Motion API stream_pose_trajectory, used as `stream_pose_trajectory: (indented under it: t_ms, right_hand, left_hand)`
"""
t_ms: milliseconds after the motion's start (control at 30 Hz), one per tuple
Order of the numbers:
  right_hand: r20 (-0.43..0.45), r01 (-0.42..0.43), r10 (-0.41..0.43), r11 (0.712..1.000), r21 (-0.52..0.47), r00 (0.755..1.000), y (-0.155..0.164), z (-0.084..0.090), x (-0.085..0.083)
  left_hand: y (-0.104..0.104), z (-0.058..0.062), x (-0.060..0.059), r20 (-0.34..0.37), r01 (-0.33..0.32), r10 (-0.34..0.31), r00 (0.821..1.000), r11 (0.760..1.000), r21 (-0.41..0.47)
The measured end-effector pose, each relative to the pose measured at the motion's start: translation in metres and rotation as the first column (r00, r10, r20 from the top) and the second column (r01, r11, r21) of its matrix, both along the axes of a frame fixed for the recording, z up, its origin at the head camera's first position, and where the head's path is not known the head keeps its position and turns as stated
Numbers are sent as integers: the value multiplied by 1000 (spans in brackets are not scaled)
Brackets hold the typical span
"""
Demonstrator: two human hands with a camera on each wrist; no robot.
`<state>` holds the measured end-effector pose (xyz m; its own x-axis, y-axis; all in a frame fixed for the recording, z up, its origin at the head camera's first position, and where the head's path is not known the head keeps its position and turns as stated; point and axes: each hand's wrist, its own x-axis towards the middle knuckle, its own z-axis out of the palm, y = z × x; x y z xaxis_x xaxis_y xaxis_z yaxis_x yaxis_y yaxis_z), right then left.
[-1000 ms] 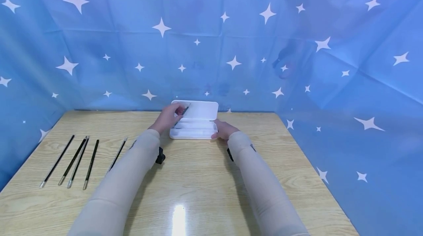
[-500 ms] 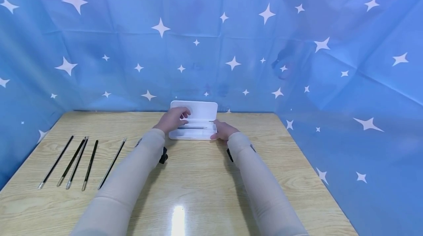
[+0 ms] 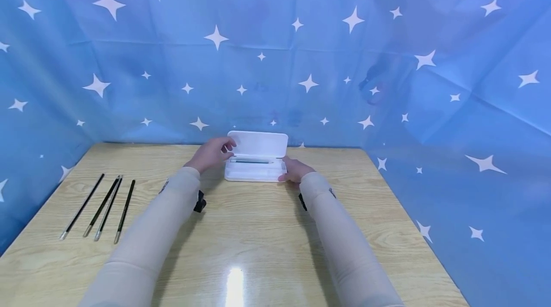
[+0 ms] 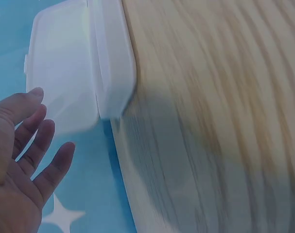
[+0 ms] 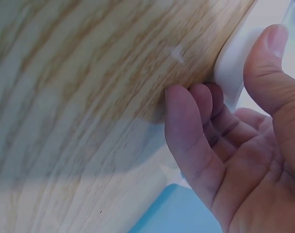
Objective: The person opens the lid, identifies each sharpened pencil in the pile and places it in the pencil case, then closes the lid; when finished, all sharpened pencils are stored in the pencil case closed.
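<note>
Two hands are seen at a white case (image 3: 257,163) at the far middle of the desk (image 3: 258,230), close to the blue star-print backdrop (image 3: 275,58). The case is open, lid raised at the far side, tray lying flat on the desk. One dark brush (image 3: 249,161) is seen lying lengthwise inside the tray.

The left hand (image 3: 211,153) is held just left of the case's far left corner, fingers spread and relaxed, nothing gripped. In the left wrist view the left hand (image 4: 21,160) is shown open, fingertips near the case (image 4: 84,73) lid; contact cannot be told.

The right hand (image 3: 294,170) is placed at the near right corner of the case. In the right wrist view the right hand (image 5: 234,141) is shown with thumb set on the white edge of the case (image 5: 239,58) and fingers curled under against it, so that corner is pinched.

Four more brushes (image 3: 101,206) are laid out on the left side of the desk, well apart from the case and both hands, roughly parallel, metal ends toward the near edge. Both forearms are covered by beige sleeves (image 3: 336,230).
</note>
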<state>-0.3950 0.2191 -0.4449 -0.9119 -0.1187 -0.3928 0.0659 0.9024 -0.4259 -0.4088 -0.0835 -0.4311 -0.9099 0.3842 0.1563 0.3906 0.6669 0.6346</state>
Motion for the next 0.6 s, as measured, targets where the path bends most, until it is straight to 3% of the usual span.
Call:
stream_pose_trajectory:
  t_ms: [233, 600]
  right_hand:
    - [1, -24, 24, 1000, 2, 1000, 2, -2, -4]
    - [-5, -34, 34, 999, -8, 999, 4, -1, -2]
  left_hand:
    - [-37, 4, 7, -24, -7, 6, 1000, 1000, -6]
    - [-109, 6, 28, 21, -35, 36, 999, 999, -39]
